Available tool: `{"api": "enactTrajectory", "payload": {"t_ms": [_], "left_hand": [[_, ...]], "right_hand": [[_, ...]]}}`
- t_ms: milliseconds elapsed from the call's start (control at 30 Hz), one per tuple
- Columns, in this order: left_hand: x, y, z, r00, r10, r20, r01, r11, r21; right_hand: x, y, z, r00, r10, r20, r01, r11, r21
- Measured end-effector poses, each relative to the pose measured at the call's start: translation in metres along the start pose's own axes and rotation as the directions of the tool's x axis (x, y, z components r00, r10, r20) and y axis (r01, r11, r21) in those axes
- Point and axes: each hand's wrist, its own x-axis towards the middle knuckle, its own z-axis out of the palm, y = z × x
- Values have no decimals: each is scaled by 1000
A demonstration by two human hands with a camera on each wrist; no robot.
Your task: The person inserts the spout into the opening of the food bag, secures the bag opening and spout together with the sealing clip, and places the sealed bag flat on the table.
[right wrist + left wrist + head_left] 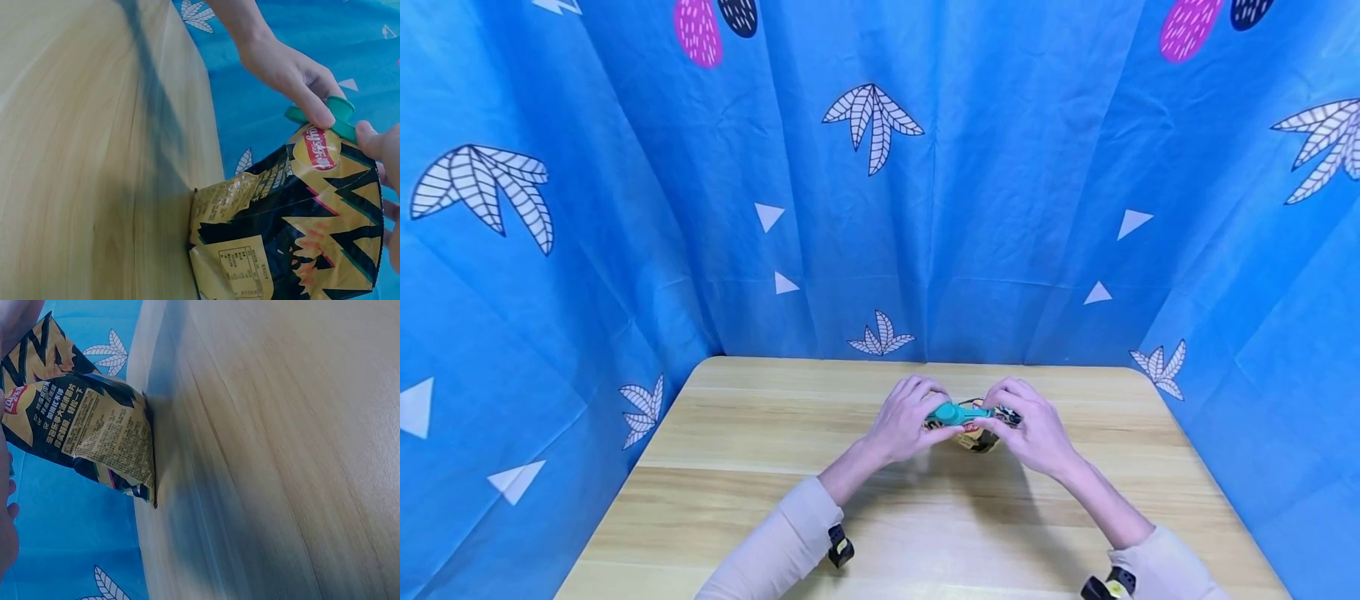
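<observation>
A gold-and-black chip bag (294,219) with a red and yellow logo stands with its bottom edge at the table. Across its top lies a green bag clip (958,414), which has a round end. My left hand (904,422) grips the round end of the clip between thumb and fingers. On the other side, my right hand (1036,429) pinches the upper part of the bag, its thumb right at the clip's narrow end. The left wrist view shows the bag's printed back panel; there the left hand is mostly cut off by the frame edge.
The light wooden table (745,483) extends around the bag, its rounded far edge behind it. Blue patterned curtains (985,208) stand at the back and on both sides. A black wrist strap (841,546) is on the left sleeve, and another (1108,585) on the right.
</observation>
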Motion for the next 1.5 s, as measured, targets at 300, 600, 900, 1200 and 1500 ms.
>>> {"api": "enactTrajectory", "payload": {"t_ms": [300,600,900,1200,1500], "left_hand": [[1,-1,-1,1000,-12,19,12,1000,-11],[1,-1,-2,1000,-18,26,18,1000,5],[-1,-2,-5,1000,-28,13,28,1000,-9],[-2,-4,-10,999,-34,-7,34,999,-3],[-8,-8,-13,999,-40,-13,40,999,-10]], "right_hand": [[0,3,-1,1000,-19,2,19,998,-57],[-3,9,-2,997,-78,-29,75,992,-103],[-12,18,-7,992,-117,-42,109,983,-150],[-19,24,-9,987,-140,-76,123,973,-198],[-25,27,-10,989,-115,-96,94,977,-193]]}}
